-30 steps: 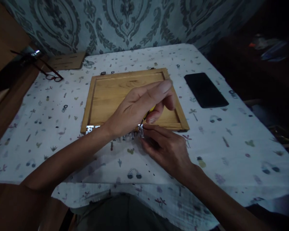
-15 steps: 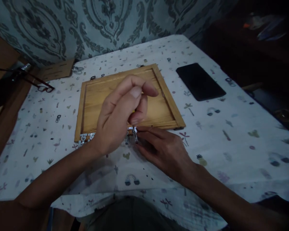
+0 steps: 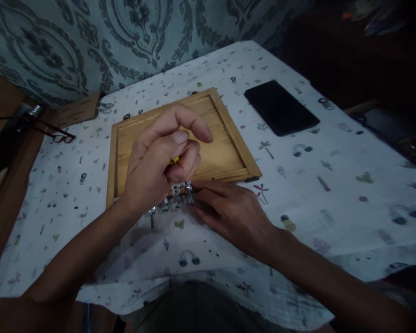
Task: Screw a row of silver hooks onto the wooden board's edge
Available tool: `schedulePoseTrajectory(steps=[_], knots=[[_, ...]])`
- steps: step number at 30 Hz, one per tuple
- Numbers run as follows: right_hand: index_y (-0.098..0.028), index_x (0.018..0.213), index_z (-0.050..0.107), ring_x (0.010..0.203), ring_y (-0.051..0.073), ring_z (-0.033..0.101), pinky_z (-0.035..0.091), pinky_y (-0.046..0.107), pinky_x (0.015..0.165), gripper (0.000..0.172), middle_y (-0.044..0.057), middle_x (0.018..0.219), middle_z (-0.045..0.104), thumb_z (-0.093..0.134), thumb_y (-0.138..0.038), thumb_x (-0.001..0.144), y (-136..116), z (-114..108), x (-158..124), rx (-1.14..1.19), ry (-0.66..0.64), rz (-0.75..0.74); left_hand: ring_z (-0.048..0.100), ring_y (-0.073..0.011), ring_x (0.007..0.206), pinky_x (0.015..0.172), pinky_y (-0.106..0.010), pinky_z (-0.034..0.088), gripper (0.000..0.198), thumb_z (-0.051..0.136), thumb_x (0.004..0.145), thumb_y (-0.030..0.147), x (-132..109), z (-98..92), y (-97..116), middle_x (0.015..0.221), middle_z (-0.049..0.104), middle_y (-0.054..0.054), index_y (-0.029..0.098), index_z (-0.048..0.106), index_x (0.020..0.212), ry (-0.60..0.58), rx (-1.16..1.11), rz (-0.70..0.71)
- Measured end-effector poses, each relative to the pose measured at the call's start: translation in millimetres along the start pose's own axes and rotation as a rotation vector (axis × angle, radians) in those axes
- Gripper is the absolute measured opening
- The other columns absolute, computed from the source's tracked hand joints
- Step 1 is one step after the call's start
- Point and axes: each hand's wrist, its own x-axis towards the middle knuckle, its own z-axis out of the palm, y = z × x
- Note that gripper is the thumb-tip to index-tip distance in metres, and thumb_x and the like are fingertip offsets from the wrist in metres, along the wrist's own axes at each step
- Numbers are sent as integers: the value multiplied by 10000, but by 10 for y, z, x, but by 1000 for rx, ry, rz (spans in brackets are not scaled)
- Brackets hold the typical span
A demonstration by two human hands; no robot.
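Note:
A shallow wooden tray [image 3: 229, 138] lies on the patterned white cloth [image 3: 333, 194]. My left hand [image 3: 156, 162] hovers over the tray's near edge, fingers curled round a small yellow-handled tool [image 3: 174, 160] that is mostly hidden. My right hand [image 3: 229, 212] rests on the cloth just in front of the tray, its fingertips pressed against a small metal hinge [image 3: 187, 192] at the tray's near edge. More small metal fittings [image 3: 164, 206] show in a row beside it, partly covered by my left hand.
A black phone [image 3: 280, 107] lies to the right of the tray. Dark-rimmed glasses [image 3: 52, 132] sit at the far left, with a flat brown board [image 3: 78, 110] behind them. A patterned curtain hangs behind the table. The table's right side drops into darkness.
My left hand has drawn back toward me and curled tighter over the tray's near edge. The right hand stays at the hinge. The view has shifted right and down.

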Motion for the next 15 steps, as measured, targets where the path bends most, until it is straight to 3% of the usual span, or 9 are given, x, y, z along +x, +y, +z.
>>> schedulePoseTrajectory(steps=[5, 12, 15], knots=[[-146, 909, 678, 922, 225, 677, 522, 335, 762, 129, 81, 1128, 700, 580, -229, 898, -5, -17, 5, 18, 0, -3, 180, -57, 357, 389, -201, 200, 232, 423, 884, 142, -34, 98, -20, 424, 242, 74, 188, 608, 752, 138, 63, 44], [-157, 933, 672, 798, 204, 646, 481, 325, 677, 122, 47, 1004, 711, 578, -228, 901, -4, -37, 10, 27, -24, 6, 198, -46, 339, 380, -195, 243, 284, 369, 875, 83, 56, 141, 140, 424, 251, 71, 157, 629, 788, -39, 105, -26], [-145, 981, 667, 803, 194, 640, 478, 320, 672, 148, 62, 1041, 699, 553, -211, 914, -5, -48, 2, 16, -43, -12, 197, -40, 323, 366, -174, 248, 348, 298, 861, 40, 58, 150, 194, 415, 247, 70, 142, 614, 758, -15, 73, -27]])
